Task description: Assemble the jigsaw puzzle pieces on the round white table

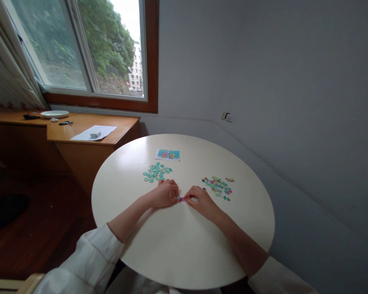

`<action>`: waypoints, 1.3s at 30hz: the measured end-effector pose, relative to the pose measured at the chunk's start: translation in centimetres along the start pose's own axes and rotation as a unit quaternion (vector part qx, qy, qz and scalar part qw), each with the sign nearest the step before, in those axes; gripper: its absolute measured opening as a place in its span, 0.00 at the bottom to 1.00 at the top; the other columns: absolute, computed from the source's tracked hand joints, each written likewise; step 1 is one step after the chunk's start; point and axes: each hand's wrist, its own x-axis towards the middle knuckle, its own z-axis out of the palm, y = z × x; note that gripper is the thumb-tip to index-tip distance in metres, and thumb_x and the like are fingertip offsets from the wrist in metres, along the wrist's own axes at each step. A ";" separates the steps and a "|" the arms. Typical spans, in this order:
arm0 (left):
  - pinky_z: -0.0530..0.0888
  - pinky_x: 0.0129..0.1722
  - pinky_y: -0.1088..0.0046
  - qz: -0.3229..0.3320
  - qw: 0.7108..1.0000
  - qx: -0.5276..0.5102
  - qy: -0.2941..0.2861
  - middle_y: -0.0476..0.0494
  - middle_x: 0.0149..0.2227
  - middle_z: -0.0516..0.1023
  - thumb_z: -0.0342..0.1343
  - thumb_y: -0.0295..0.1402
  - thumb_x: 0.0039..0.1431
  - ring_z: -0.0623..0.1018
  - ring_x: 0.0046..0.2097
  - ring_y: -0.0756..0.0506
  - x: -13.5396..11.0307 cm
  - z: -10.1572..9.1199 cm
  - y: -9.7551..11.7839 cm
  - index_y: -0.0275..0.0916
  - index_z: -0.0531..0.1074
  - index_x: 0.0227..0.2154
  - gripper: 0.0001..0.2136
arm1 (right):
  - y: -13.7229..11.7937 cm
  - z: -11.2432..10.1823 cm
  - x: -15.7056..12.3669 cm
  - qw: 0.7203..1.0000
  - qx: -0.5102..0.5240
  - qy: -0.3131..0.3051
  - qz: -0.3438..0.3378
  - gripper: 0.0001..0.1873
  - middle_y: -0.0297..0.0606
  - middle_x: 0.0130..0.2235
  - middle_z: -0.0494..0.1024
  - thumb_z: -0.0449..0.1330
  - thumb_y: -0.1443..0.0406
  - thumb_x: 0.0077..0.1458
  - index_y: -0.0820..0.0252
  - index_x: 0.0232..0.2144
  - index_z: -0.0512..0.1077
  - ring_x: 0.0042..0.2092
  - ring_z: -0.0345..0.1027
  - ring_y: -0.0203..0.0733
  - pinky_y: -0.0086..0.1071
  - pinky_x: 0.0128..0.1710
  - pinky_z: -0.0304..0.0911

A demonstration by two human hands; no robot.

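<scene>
Both my hands rest on a round white table and meet at its middle. My left hand is closed, its fingertips pinching small pink and teal puzzle pieces. My right hand is closed too and pinches the same pieces from the other side. A pile of teal puzzle pieces lies just beyond my left hand. A pile of mixed coloured pieces lies just beyond my right hand. A small picture card lies farther back.
A wooden desk stands at the left under a window, bearing a white plate, a sheet of paper with a small box and dark small items. A wall socket is on the grey wall. Dark wooden floor lies to the left.
</scene>
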 end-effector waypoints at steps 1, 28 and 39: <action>0.57 0.45 0.66 0.000 1.000 0.000 0.000 0.45 0.34 0.69 0.55 0.38 0.47 0.67 0.41 0.44 0.0 0.0 0.0 0.38 0.70 0.25 0.08 | 0.0 0.0 0.0 1.000 0.002 0.001 0.001 0.08 0.35 0.26 0.70 0.56 0.75 0.43 0.60 0.23 0.73 0.31 0.62 0.35 0.29 0.33 0.58; 0.57 0.48 0.62 -0.013 0.999 -0.028 0.025 0.44 0.40 0.69 0.54 0.33 0.47 0.68 0.45 0.42 0.2 0.0 -0.4 0.43 0.72 0.34 0.09 | -1.1 -0.3 -0.6 0.995 0.070 -0.054 -0.035 0.13 0.34 0.31 0.77 0.52 0.74 0.48 0.57 0.30 0.74 0.36 0.67 0.35 0.30 0.40 0.60; 0.59 0.45 0.63 -0.043 0.997 -0.013 0.068 0.46 0.34 0.70 0.50 0.31 0.49 0.70 0.37 0.46 0.5 0.3 -0.6 0.39 0.71 0.24 0.05 | -0.8 -0.3 -0.6 0.998 -0.015 -0.025 -0.059 0.13 0.40 0.41 0.73 0.59 0.66 0.45 0.56 0.38 0.70 0.45 0.63 0.42 0.38 0.46 0.55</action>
